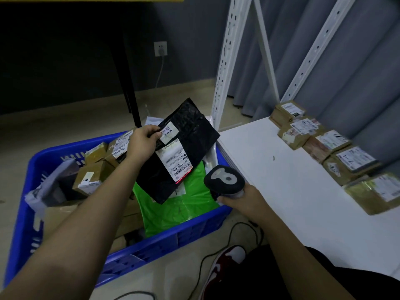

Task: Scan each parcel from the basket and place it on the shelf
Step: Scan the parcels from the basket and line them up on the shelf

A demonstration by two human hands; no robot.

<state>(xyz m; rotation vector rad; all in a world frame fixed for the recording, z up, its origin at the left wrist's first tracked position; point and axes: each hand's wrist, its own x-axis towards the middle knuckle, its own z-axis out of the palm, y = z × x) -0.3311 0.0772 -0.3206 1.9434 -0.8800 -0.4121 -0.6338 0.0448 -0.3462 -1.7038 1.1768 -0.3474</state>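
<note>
The left hand pinches a black parcel by its top edge, held above the blue basket; the right hand grips a scanner, its red line on the parcel's label; boxes sit on the white shelf.

Basket of parcels lies left of shelf bearing boxes

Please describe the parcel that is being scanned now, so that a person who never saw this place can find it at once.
Look above the blue basket on the floor, beside the white shelf. The left hand holds a flat black plastic bag parcel there by its upper edge. Unlike the brown boxes and the green bag below, it is black, and a red scanner line lies on its white label.
</note>
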